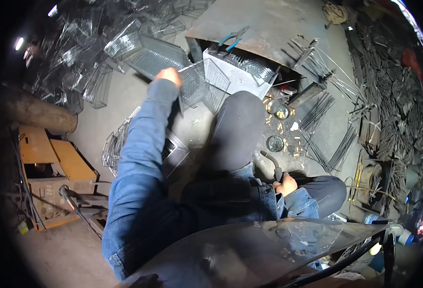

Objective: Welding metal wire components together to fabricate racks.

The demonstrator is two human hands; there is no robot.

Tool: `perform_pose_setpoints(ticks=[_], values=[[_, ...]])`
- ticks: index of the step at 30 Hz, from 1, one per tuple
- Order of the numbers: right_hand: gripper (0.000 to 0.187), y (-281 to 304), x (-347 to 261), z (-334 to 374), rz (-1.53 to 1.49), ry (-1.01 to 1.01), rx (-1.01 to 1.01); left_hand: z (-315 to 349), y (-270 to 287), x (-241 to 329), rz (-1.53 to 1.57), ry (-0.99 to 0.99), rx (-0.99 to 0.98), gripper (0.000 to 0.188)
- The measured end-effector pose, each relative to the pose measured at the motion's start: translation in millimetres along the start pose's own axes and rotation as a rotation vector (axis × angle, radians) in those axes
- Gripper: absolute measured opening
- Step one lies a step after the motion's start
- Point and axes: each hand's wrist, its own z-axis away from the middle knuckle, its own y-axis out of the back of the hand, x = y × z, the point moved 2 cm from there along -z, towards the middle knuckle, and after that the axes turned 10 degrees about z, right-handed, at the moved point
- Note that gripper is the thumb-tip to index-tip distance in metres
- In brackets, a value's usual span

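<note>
Near the upper middle of the frame, the left hand has its fingers closed on the edge of a wire mesh basket, steadying it, while the right hand at lower right wraps a black-handled tool, seemingly kept ready.

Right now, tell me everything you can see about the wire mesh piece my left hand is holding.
The wire mesh piece is a bent grid of thin, shiny metal wires, folded into angled panels like an unfinished basket. It is held up off the floor, tilted, in front of the raised knee. The left hand grips its upper left edge. Its far side overlaps the white box at the metal plate's edge; whether they touch is unclear.
</note>
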Motion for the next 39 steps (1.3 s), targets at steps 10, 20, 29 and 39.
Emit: perform_pose_setpoints(ticks=[10,20,29,39], values=[[0.079,173,-134,-13,-1.196,0.738,-0.125,168,183,154,0.490,-0.932,0.762,0.012],[0.035,244,-88,14,-1.759,0.458,0.613,200,131,225,0.551,-1.648,0.606,0.070],[0.030,355,56,-32,-1.527,0.102,0.756,32,110,315,1.262,-0.882,-0.263,0.040],[0.028,371,142,-166,-1.215,-0.244,0.824,-45,31,381,1.136,-0.656,-0.515,0.042]])
